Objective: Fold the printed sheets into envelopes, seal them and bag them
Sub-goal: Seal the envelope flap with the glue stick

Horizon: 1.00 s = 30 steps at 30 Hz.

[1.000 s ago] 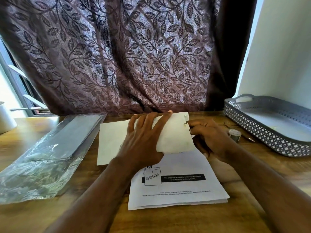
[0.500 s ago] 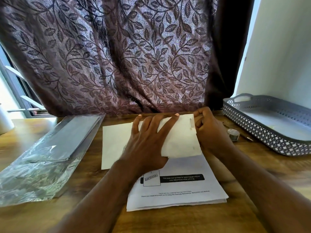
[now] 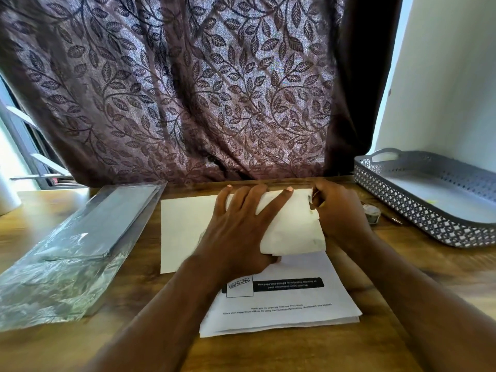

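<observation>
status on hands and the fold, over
Left hand flat, pressing folded sheet. Right hand pinching its right edge. Printed stack underneath; nothing in the way.

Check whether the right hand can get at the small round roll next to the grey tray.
Probably yes: the small round roll lies just beside the right hand, nothing between them. That hand pinches the edge of the folded sheet, though, so it must let go first.

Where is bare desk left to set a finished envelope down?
Bare wood lies along the near edge of the table, below the printed sheets, and right of them up to the grey tray. Crowded: the middle, where left hand and right hand meet on the folded sheet; the plastic bag fills the left.
</observation>
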Each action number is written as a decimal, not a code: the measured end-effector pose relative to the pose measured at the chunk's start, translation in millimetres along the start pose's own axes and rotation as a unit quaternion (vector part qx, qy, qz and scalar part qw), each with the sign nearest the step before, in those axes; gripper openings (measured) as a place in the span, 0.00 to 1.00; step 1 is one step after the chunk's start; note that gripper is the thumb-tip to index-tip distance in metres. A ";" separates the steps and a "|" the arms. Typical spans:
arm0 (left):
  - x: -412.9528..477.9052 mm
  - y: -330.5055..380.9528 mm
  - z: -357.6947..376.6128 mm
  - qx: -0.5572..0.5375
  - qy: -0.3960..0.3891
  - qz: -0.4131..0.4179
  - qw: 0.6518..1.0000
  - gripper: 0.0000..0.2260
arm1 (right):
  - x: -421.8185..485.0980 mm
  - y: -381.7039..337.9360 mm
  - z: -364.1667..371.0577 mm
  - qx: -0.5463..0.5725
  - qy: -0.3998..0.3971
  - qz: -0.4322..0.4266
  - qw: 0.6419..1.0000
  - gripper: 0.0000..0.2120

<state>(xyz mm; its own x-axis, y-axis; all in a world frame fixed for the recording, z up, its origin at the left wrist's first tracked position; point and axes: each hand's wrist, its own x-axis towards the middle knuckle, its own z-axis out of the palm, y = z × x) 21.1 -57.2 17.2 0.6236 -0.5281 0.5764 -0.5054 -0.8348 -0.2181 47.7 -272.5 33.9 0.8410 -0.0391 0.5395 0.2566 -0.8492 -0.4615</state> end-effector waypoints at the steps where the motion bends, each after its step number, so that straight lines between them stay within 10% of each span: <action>1: 0.4 0.8 -0.4 -0.001 0.003 0.004 1.000 0.51 | 0.3 1.1 0.1 -0.006 0.003 -0.012 1.000 0.10; 21: -0.3 -0.1 -1.3 -0.022 -0.040 -0.010 0.999 0.57 | -1.4 -3.6 -8.7 0.049 -0.019 -0.026 0.998 0.12; 30: -3.7 -9.7 5.2 -0.058 -0.055 -0.036 0.996 0.60 | 2.9 -1.6 -20.8 0.378 -0.151 0.090 0.909 0.29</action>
<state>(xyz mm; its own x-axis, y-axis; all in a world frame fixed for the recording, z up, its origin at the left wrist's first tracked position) 26.8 -48.0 13.0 0.7197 -0.4865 0.4953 -0.5181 -0.8513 -0.0832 39.8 -282.2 50.8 0.9649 0.1012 0.2423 0.2598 -0.2348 -0.9367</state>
